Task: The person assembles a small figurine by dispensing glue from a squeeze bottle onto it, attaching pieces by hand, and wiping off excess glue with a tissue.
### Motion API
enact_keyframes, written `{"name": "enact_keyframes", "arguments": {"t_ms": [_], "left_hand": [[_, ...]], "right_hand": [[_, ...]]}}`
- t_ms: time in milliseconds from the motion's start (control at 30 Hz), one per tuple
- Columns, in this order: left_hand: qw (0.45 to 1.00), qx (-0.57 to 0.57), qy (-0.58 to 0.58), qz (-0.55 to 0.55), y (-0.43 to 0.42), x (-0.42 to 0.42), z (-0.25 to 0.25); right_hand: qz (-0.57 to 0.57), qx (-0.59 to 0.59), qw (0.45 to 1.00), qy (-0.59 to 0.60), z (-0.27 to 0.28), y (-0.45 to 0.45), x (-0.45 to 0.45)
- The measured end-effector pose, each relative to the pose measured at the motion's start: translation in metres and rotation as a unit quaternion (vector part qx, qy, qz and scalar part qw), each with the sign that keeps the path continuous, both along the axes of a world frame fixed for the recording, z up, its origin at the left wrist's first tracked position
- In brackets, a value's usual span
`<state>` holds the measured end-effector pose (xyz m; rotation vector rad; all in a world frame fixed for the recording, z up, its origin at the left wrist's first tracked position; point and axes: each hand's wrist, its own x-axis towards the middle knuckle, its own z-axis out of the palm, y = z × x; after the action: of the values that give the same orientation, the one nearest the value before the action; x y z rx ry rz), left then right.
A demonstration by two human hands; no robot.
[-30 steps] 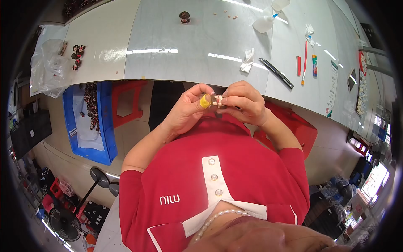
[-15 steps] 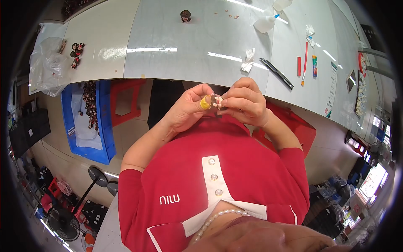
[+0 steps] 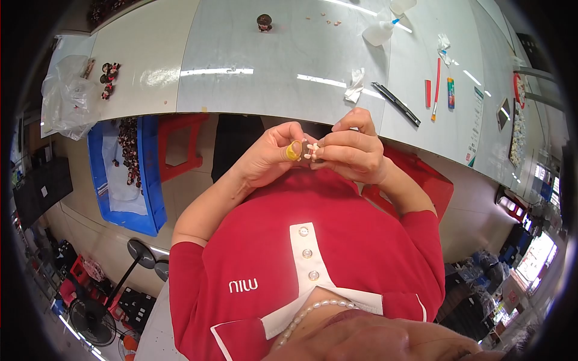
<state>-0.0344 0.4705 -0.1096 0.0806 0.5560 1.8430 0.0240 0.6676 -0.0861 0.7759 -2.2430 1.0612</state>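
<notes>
My left hand [image 3: 269,147] and my right hand [image 3: 352,147] meet in front of my red shirt, near the table's front edge. Yellow tape or a finger cover [image 3: 293,150] wraps a digit of the left hand. Between the fingertips is a small figurine [image 3: 311,150] with pale, rounded bits and a dark part. The right fingers are closed around its right side. The left thumb and fingers are pinched together at its left side, and whatever they hold there is too small to make out.
On the table [image 3: 241,90] stand a dark-haired figurine [image 3: 264,23] and a white squeeze bottle [image 3: 378,33]. Crumpled tissue [image 3: 355,85], black tweezers or a pen [image 3: 396,103] and a red brush [image 3: 436,90] lie rightward. A blue crate [image 3: 153,180] holds many figurines, beside a red stool [image 3: 186,147].
The right fingers have shifted slightly on the figurine, which has turned a little so its pale bits show differently. The left hand stays nearly in place.
</notes>
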Motion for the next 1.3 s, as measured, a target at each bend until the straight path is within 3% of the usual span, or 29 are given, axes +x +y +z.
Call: {"name": "enact_keyframes", "arguments": {"t_ms": [600,1000,1300], "left_hand": [[0.998,0.048,-0.036,-0.011,0.004,0.002,0.004],[0.989,0.026,0.128,0.066,0.002,-0.002,0.004],[0.984,-0.017,0.161,0.072,-0.002,-0.005,0.002]], "right_hand": [[-0.054,0.010,0.997,0.061,0.005,-0.002,-0.002],[-0.076,0.057,0.990,0.108,0.000,0.003,-0.002],[-0.065,0.048,0.993,0.091,-0.001,0.002,-0.004]]}}
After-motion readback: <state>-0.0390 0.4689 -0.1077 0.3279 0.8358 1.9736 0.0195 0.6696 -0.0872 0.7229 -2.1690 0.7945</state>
